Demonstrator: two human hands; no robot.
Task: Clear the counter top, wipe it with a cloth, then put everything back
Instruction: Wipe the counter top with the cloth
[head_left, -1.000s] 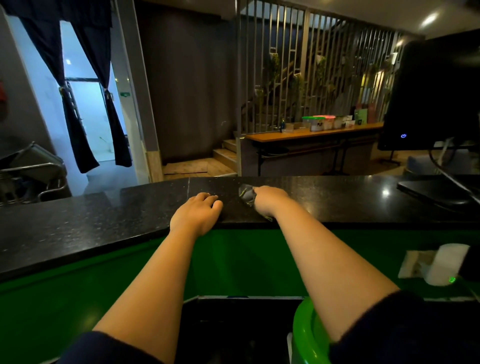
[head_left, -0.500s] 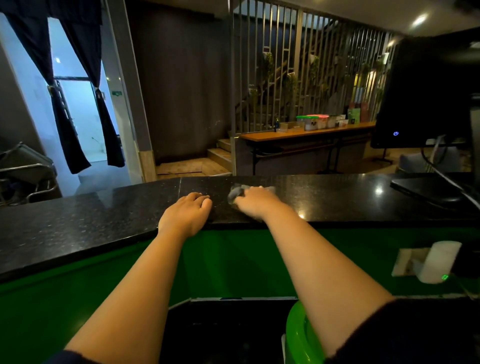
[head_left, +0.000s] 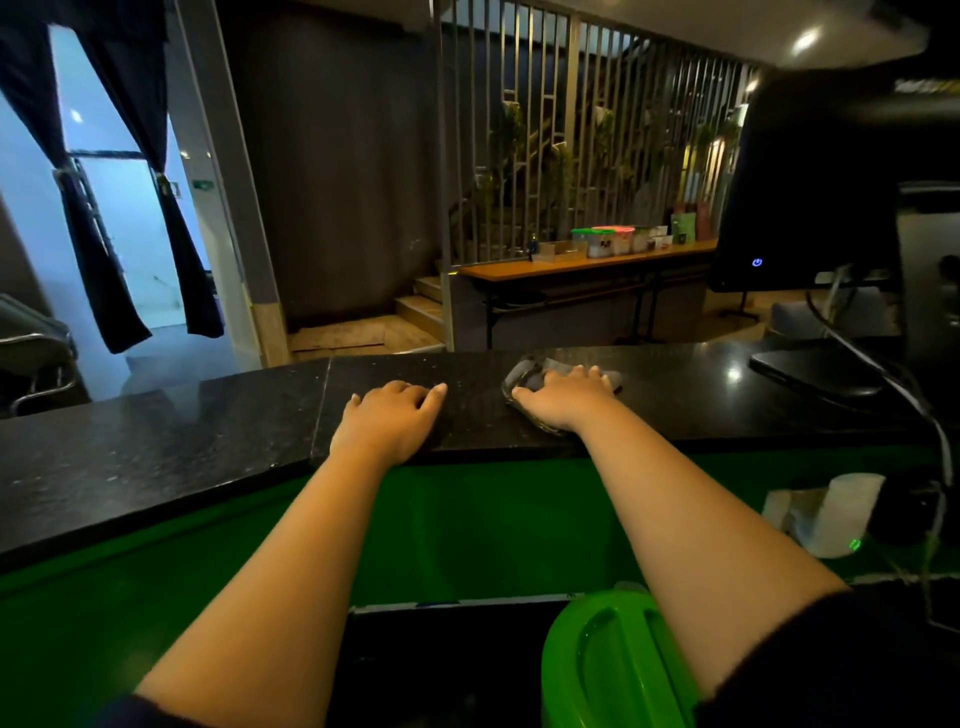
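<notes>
A black speckled stone counter top (head_left: 208, 431) runs across the view above a green front panel. My right hand (head_left: 563, 397) lies flat on a grey cloth (head_left: 522, 371), pressing it onto the counter right of the middle; most of the cloth is hidden under the hand. My left hand (head_left: 389, 421) rests on the counter near its front edge, fingers loosely bent, holding nothing.
A black monitor (head_left: 810, 182) with a blue power light stands at the right, its base (head_left: 815, 371) and cables on the counter. A white tissue roll (head_left: 841, 514) sits lower right. A green plastic bin lid (head_left: 613, 665) is below my right arm.
My right hand has slid the cloth to the right along the counter and flattened out on it. My left hand has stayed near the front edge.
</notes>
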